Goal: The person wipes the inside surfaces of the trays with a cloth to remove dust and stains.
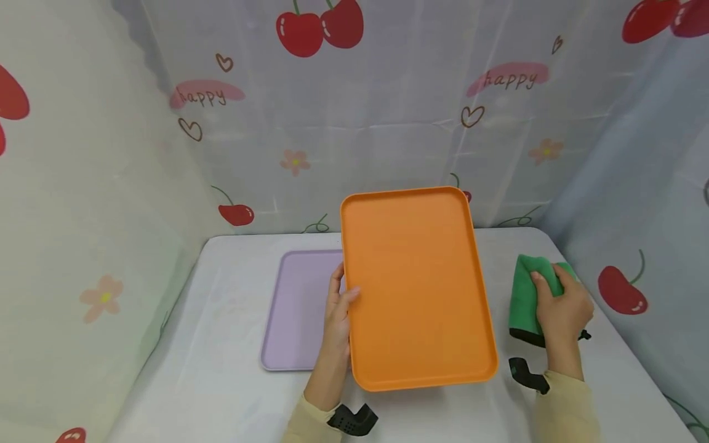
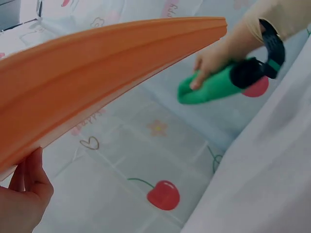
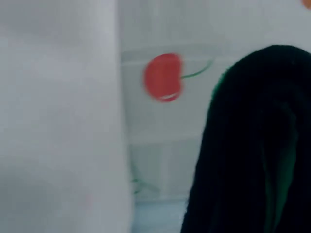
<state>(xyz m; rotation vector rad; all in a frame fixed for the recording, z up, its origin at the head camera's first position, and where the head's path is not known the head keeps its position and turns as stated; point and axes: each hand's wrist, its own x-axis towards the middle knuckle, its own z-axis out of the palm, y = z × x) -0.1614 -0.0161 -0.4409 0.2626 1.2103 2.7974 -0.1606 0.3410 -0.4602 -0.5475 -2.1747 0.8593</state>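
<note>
An orange rectangular tray (image 1: 418,289) is held up, tilted, over the white table, its inner face toward the head view. My left hand (image 1: 336,314) grips its left edge, thumb on the face and the other fingers behind. In the left wrist view the tray (image 2: 97,73) shows side-on, with the left hand (image 2: 26,189) at its lower rim. On the right, my right hand (image 1: 562,307) grips a folded green cloth (image 1: 523,295) with a black edge. The right wrist view shows the cloth's dark edge (image 3: 238,145) close up. Tray and cloth are apart.
A pale purple tray (image 1: 299,307) lies on the white table (image 1: 232,295), partly hidden behind the orange one. Curtains (image 1: 388,123) with cherry prints hang behind the table and at both sides. Black straps (image 1: 354,421) sit at both wrists.
</note>
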